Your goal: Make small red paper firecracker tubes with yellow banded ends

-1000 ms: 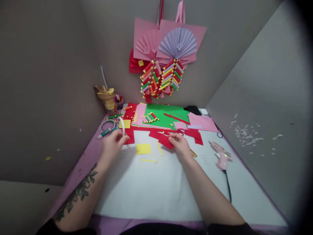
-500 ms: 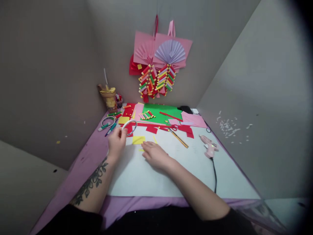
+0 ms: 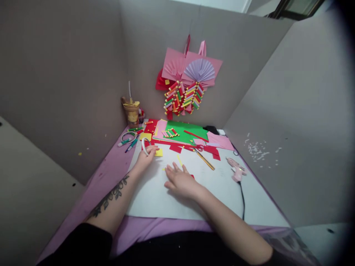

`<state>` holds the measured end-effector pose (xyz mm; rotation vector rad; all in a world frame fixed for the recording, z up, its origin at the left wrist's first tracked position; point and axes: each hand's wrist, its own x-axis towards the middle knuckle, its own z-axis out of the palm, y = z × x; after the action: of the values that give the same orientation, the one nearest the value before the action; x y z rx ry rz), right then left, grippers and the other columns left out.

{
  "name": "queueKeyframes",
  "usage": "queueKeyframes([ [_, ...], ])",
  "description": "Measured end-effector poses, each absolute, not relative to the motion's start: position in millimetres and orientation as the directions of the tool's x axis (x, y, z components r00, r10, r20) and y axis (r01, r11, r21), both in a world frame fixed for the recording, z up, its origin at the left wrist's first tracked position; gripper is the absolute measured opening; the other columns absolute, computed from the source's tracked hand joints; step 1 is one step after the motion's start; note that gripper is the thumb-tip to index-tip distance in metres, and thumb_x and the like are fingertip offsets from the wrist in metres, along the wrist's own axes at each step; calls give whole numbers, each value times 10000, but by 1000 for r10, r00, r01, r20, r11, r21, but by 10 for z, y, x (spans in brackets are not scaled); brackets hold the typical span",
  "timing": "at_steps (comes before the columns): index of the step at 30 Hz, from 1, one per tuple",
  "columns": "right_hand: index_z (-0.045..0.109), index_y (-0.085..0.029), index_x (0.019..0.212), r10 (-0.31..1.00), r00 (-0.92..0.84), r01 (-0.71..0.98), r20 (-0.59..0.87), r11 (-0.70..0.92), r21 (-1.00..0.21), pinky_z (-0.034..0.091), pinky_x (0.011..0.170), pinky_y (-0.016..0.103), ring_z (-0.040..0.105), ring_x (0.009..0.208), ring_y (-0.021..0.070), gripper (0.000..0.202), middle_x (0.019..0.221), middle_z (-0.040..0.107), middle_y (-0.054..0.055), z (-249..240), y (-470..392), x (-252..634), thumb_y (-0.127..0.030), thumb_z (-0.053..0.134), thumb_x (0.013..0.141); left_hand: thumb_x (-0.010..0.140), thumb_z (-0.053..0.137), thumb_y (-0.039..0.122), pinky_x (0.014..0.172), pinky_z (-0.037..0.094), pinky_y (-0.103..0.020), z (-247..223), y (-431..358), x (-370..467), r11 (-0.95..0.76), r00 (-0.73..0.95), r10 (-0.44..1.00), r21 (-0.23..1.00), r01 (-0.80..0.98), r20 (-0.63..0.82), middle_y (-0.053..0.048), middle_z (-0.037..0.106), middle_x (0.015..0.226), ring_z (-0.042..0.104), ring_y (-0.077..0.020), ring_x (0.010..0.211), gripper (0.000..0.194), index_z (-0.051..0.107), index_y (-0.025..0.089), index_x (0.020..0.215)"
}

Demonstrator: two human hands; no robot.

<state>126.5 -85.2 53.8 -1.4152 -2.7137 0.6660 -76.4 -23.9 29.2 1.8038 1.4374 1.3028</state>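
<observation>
Currently, the left hand (image 3: pixel 146 158) is closed around the rim of a white tape roll (image 3: pixel 143 145), held upright near a yellow paper square (image 3: pixel 159 152). Palm down, the right hand (image 3: pixel 181 181) has its fingers spread apart, over the white sheet (image 3: pixel 166 207) on the desk (image 3: pixel 109 166); a corner of red paper (image 3: pixel 192 176) shows beside it. Farther right lie a striped pencil (image 3: pixel 205 160) and a pink glue gun (image 3: pixel 235 170), its black cord (image 3: pixel 243 203) trailing toward the near edge.

Room, right hand (image 3: pixel 181 181) to glue gun (image 3: pixel 235 166)
</observation>
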Motion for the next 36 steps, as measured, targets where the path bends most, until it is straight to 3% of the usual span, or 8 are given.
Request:
queueKeyframes([
  [4, 260, -171, 1431, 811, -535, 835, -238, 465, -296, -48, 1073, 576, 63, 1390, 316, 684, 1467, 288, 102, 491, -929, 1177, -549, 347, 868, 881, 384, 319, 1070, 162, -579, 178, -246, -728, -338, 192, 932, 552, 762, 306, -79, 491, 1351, 272, -293, 1344, 428, 491, 227, 1285],
  [9, 219, -144, 1440, 883, -391, 913, -260, 336, -233, -29, 1061, 596, 45, 1385, 342, 707, 1493, 223, 90, 409, -569, 1257, -565, 284, 876, 869, 417, 361, 987, -9, -717, 73, -271, -737, -301, 265, 953, 386, 872, 144, -49, 437, 1396, 124, -378, 1371, 491, 389, 302, 1355],
  [14, 182, -72, 1438, 887, -410, 887, -214, 334, -318, 167, 1089, 465, 156, 1380, 288, 713, 1490, 191, 169, 278, -220, 1433, -502, 327, 888, 879, 389, 307, 1057, 50, -629, 95, -239, -662, -358, 239, 928, 505, 785, 286, -106, 497, 1342, 208, -309, 1367, 456, 432, 224, 1325],
  [21, 320, -201, 1407, 752, -658, 692, -21, 595, -409, 160, 1103, 432, 158, 1384, 257, 569, 1490, 242, 67, 244, 53, 1753, -397, 405, 880, 878, 398, 436, 908, 433, -404, 58, -294, -625, -317, -15, 939, 882, 350, 343, -127, 685, 972, 626, -230, 967, 435, 559, 131, 1143],
  [24, 380, -158, 1374, 864, -486, 765, 134, 495, -413, 248, 1069, 361, 302, 1331, 230, 528, 1448, 337, 102, 218, 21, 1863, -325, 413, 874, 830, 478, 462, 890, 443, -373, 0, -265, -642, -304, -59, 942, 914, 269, 330, -118, 678, 976, 629, -225, 949, 414, 604, 141, 1059],
  [27, 585, -132, 1171, 945, -296, 876, 139, 327, -355, 363, 957, 343, 502, 1139, 246, 389, 1216, 575, 145, 172, 3, 1828, -305, 437, 856, 808, 497, 462, 879, 449, -376, -30, -216, -655, -285, -71, 945, 914, 288, 318, -114, 679, 969, 628, -232, 942, 398, 619, 147, 1019],
  [31, 681, -139, 957, 951, -260, 915, 164, 298, -273, 393, 877, 342, 535, 1016, 264, 300, 1053, 612, 153, 109, 90, 1634, -349, 531, 805, 803, 488, 443, 854, 463, -380, -19, -215, -673, -272, -77, 946, 900, 340, 315, -111, 685, 955, 633, -240, 923, 377, 628, 143, 985],
  [36, 698, -174, 948, 924, -338, 848, 181, 382, -367, 395, 849, 258, 557, 943, 189, 221, 979, 641, 84, 61, 216, 1506, -180, 548, 785, 826, 442, 419, 839, 472, -372, -5, -260, -688, -272, -65, 945, 882, 384, 319, -114, 687, 949, 640, -232, 899, 378, 620, 131, 996],
])
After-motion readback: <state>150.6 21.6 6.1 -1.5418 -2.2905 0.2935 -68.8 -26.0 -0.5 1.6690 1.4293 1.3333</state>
